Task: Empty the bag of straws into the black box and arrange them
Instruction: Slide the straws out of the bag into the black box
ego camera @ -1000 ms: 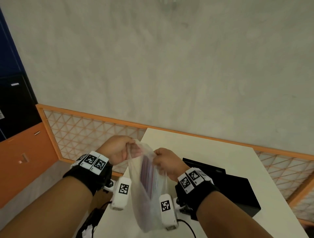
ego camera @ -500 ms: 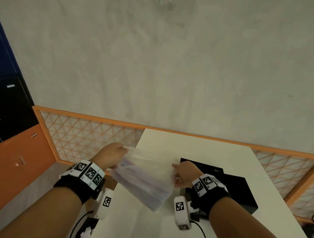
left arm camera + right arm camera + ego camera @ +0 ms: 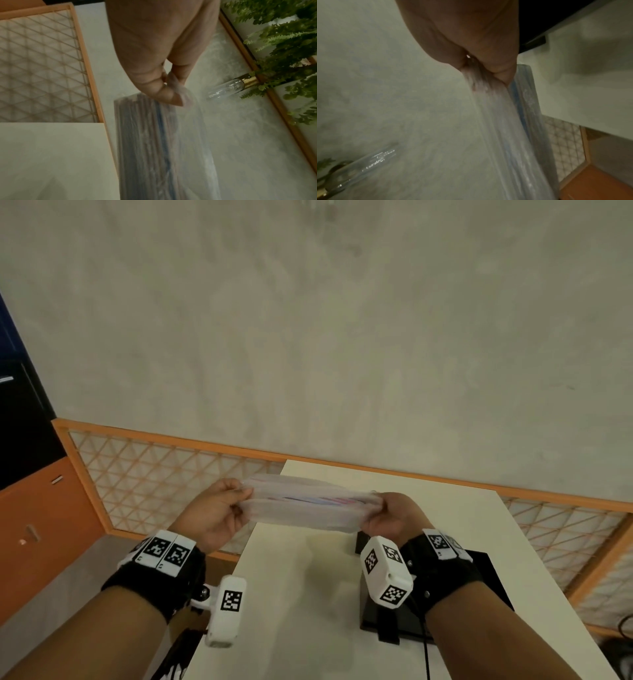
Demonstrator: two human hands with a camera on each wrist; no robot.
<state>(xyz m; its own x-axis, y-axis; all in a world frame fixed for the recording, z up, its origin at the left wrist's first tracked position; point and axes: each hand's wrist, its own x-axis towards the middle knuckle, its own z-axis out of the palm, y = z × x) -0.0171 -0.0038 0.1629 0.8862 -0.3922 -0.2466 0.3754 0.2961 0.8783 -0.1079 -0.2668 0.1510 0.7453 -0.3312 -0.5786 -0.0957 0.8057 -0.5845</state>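
Note:
A clear plastic bag of straws (image 3: 308, 505) is held level above the white table (image 3: 301, 594), stretched between both hands. My left hand (image 3: 236, 496) pinches its left end, and my right hand (image 3: 376, 508) grips its right end. Pale and blue straws (image 3: 147, 142) show through the plastic in the left wrist view. In the right wrist view the bag (image 3: 513, 128) streams away from my pinching right hand (image 3: 477, 65). The black box (image 3: 486, 573) sits on the table under my right wrist, mostly hidden by the arm.
An orange-framed lattice screen (image 3: 154, 477) runs behind and beside the table. An orange and black cabinet (image 3: 30, 529) stands at the left. A cable (image 3: 426, 659) trails over the table's near edge. A glass lamp (image 3: 228, 89) and green ferns (image 3: 283, 40) show in the left wrist view.
The bag hung upright between my hands a second ago. It has been turned to lie level, and my hands have drawn apart to its two ends.

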